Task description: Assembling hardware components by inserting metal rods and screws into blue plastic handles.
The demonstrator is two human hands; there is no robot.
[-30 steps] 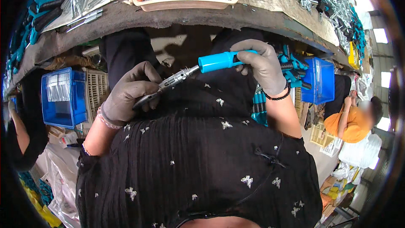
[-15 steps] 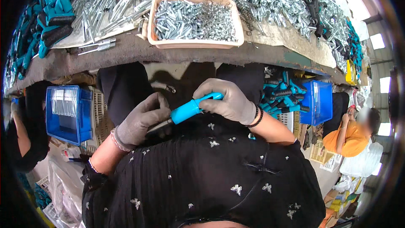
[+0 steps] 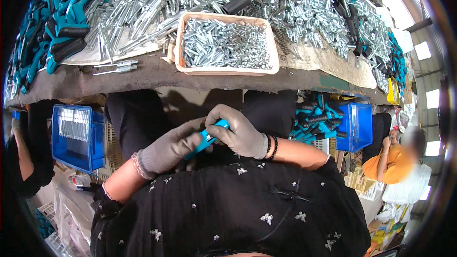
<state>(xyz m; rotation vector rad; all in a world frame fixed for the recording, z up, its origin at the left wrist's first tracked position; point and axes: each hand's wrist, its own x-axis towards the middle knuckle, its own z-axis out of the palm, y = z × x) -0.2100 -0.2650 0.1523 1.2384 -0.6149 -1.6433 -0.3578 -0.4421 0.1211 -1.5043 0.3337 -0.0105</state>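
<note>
Blue tool handle (image 3: 205, 139) held over the lap below the table's near edge, long axis slanting from lower left to upper right, clasped between the gloved left hand (image 3: 167, 150) and the right hand (image 3: 238, 132), both closed around it.

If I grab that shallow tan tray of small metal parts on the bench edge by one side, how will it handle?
The tan tray is heaped with small silvery metal parts, so it is probably heavy for its size. Its thin walls look like plastic and may flex under a one-sided lift. The loose pieces would likely slide and spill if it tilts; it sits near the bench edge.
</note>
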